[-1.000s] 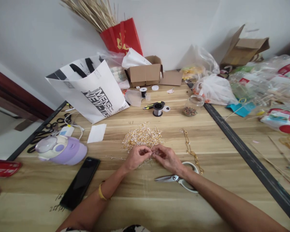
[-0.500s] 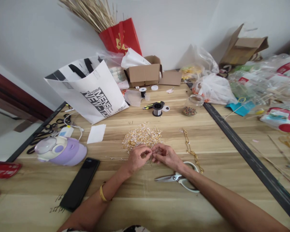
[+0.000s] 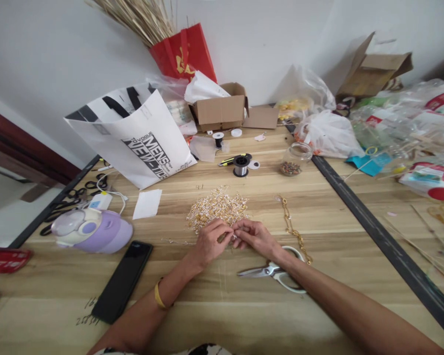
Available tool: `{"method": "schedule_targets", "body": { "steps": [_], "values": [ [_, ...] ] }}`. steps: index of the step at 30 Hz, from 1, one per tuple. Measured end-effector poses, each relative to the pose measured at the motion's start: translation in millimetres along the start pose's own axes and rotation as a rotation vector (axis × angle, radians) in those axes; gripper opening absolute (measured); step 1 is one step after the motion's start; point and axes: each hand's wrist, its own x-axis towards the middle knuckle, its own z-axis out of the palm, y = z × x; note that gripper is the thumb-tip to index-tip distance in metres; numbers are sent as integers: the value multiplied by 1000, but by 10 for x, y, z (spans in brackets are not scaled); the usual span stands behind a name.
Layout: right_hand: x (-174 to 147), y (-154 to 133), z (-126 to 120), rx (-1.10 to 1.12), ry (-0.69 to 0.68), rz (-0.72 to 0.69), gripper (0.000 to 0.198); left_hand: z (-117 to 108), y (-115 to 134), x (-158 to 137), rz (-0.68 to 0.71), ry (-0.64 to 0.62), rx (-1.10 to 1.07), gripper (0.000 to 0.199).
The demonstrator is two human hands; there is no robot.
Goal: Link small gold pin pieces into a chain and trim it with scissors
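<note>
My left hand (image 3: 213, 240) and my right hand (image 3: 254, 237) meet fingertip to fingertip at the near edge of a heap of small gold and silver bead pieces (image 3: 218, 207). Both are closed in a pinch; what lies between the fingertips is too small to name. A thin, pale thread hangs faintly below them toward me. White-handled scissors (image 3: 272, 271) lie partly under my right forearm, blades pointing left. Right of the heap runs a gold chain (image 3: 289, 227), its lower end near the scissors' handle.
At left are a black phone (image 3: 123, 281), a purple device (image 3: 96, 230) and a white paper bag (image 3: 136, 140). Behind the heap stand a wire spool (image 3: 240, 166), a utility knife (image 3: 229, 160), a glass jar (image 3: 295, 159) and a cardboard box (image 3: 222, 112). Plastic bags (image 3: 327, 134) sit at right.
My fingertips stay together, with the fingers shifting slightly and my right hand turning a little. The things on the table have not moved.
</note>
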Motion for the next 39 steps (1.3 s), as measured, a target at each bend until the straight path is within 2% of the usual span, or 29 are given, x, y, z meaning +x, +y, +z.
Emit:
{"method": "schedule_targets", "body": {
  "steps": [18, 33, 39],
  "values": [
    [-5, -30, 10, -52, 25, 6, 32, 19, -5, -4, -20, 11, -42, 13],
    [-37, -35, 48, -81, 79, -35, 31, -22, 24, 26, -422, -16, -365, 16],
    [-32, -25, 44, -73, 81, -27, 32, -41, 30, 44, -433, 21, -571, 13]
  ]
}}
